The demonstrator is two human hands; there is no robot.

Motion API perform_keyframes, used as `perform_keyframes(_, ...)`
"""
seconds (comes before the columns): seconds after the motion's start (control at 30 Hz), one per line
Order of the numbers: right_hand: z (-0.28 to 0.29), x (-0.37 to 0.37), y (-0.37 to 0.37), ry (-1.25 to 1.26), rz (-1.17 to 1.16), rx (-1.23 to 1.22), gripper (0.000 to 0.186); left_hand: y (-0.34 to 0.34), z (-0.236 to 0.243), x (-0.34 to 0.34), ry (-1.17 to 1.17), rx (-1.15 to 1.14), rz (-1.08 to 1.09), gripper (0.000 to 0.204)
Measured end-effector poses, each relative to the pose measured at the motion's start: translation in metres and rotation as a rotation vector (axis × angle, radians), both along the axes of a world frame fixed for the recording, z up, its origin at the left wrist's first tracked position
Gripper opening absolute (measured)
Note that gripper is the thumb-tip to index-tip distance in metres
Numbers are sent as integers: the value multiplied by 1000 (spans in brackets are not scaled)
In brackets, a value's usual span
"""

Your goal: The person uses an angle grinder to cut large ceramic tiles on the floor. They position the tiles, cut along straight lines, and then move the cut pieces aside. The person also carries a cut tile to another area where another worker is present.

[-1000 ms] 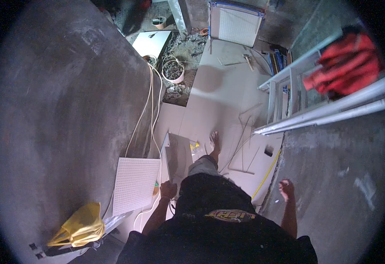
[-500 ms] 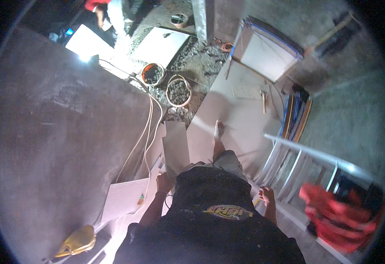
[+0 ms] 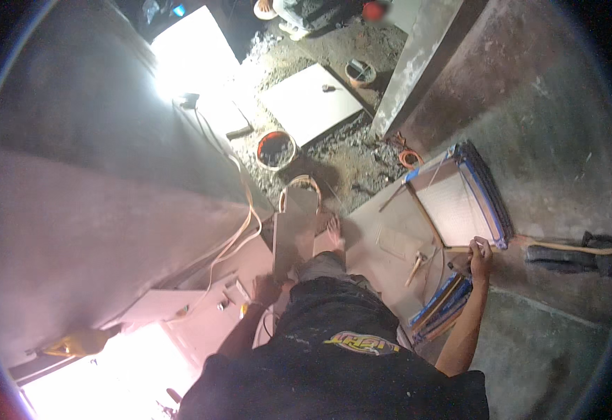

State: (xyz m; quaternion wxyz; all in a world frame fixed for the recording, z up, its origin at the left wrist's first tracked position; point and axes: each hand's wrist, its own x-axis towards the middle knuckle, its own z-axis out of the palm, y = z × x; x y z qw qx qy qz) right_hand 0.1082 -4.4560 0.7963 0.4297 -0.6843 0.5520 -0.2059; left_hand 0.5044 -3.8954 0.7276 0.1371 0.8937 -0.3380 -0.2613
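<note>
My left hand [image 3: 267, 289] is closed on the near end of a narrow grey tile piece [image 3: 295, 241], which stretches forward beside my leg. Its far end covers part of a bucket with a pale rim [image 3: 310, 180]. My right hand [image 3: 481, 253] is out to the right with its fingers curled in, at the near corner of a stack of large tiles [image 3: 453, 199] with blue edging. Whether those fingers hold anything or touch the stack, I cannot make out. One bare foot [image 3: 334, 229] shows just right of the tile piece.
A hammer [image 3: 415, 269] lies on the tiled floor. Ahead on the gravel are a bucket [image 3: 276, 150] and a large white tile [image 3: 311, 103]. Cables [image 3: 244, 196] hang along the left wall. At the top, a person [image 3: 299, 15] is partly in view. More edged boards [image 3: 440, 306] are at right.
I have stepped forward and the view has turned. The tile piece came along, now partly over the near bucket. My right arm reached out toward the tile stack. The ladder and red cloth left view.
</note>
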Motion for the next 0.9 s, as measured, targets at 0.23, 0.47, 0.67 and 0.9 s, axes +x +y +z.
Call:
perform_keyframes(0.23,45,151,-56,46,67,87,44,-112,19,30,28,-229,200,23)
perform_keyframes(0.47,96,302,-189,-120,123,-194,46,-172,12,57,87,-115,355,20)
perform_keyframes(0.67,193,467,-315,-171,-67,-822,90,-243,8,98,-34,-83,431,23)
perform_keyframes(0.9,236,616,-390,-180,-425,-1472,115,-344,71,163,62,93,659,15)
